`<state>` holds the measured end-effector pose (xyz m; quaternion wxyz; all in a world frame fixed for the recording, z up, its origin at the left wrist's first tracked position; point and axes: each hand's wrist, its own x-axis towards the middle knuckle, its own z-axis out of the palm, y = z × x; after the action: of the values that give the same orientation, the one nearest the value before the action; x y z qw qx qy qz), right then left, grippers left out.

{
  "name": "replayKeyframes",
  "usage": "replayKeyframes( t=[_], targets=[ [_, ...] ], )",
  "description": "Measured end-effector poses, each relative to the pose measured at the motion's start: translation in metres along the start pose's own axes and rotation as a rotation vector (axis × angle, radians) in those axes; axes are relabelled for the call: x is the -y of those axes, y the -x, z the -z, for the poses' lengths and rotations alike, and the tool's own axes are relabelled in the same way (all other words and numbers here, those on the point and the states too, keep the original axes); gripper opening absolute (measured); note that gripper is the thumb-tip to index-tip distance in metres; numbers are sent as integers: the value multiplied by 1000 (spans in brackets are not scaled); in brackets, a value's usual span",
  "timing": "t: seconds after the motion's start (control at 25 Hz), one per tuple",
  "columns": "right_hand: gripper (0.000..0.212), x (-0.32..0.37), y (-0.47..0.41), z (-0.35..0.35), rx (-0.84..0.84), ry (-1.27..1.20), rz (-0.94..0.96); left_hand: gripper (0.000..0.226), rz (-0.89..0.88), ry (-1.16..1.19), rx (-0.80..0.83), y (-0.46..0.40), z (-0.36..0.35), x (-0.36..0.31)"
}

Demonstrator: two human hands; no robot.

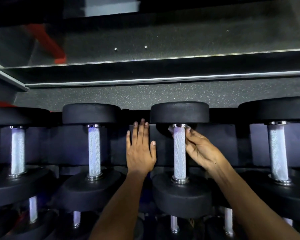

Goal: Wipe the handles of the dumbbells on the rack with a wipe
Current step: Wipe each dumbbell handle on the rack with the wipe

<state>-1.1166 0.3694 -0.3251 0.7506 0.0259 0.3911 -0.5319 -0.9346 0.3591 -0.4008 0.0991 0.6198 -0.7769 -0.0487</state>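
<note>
On the top tier of the rack [215, 141], four black dumbbells lie side by side with their knurled steel handles running near to far. The right hand [200, 149] is at the third dumbbell [180, 111] from the left, its fingers curled against the right side of the handle [179, 151] near the far end. A pale wipe [171, 131] shows in small scraps on both sides of that handle just under the far collar, pinched by the fingers and wrapped around behind the bar; most of it is hidden. The left hand [140, 149] lies flat with straight, spread fingers on the dark rack panel between the second dumbbell [91, 112] and the third, holding nothing. More dumbbells sit on a lower tier at the near edge. Beyond the rack lie speckled floor [145, 95] and a mirror [163, 42] with a metal frame.
</note>
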Motion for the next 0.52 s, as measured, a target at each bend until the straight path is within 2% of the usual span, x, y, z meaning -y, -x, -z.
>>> replayKeyframes(
  t=[0.08, 0.12, 0.16, 0.24, 0.32, 0.4, 0.48, 0.52],
  targets=[
    [19, -3, -3, -1, -25, 3, -42, 64, -1, 0, 0, 0, 0, 0],
    [19, -1, -1, 1, -54, 49, -27, 64, 0, 0, 0, 1, 0, 0],
    [20, 1, 1, 2, -74, 112, 11, 64, 0, -3, -2, 1, 0, 0],
    [15, 0, 4, -3, -222, 407, 200, 64, 0, -7, -10, 0, 0, 1],
    [21, -5, 2, -12, -405, 657, 327, 64, -2, -2, -9, 0, 0, 1],
    [33, -2, -3, -25, -435, 693, 292, 64, -1, 2, -14, 0, 1, 0],
    [36, -1, -4, -30, -457, 679, 284, 64, 0, 3, -12, 0, 1, 0],
    [34, -1, 4, -32, -503, 763, 307, 64, -5, 6, -17, 0, 1, 0]
  ],
)
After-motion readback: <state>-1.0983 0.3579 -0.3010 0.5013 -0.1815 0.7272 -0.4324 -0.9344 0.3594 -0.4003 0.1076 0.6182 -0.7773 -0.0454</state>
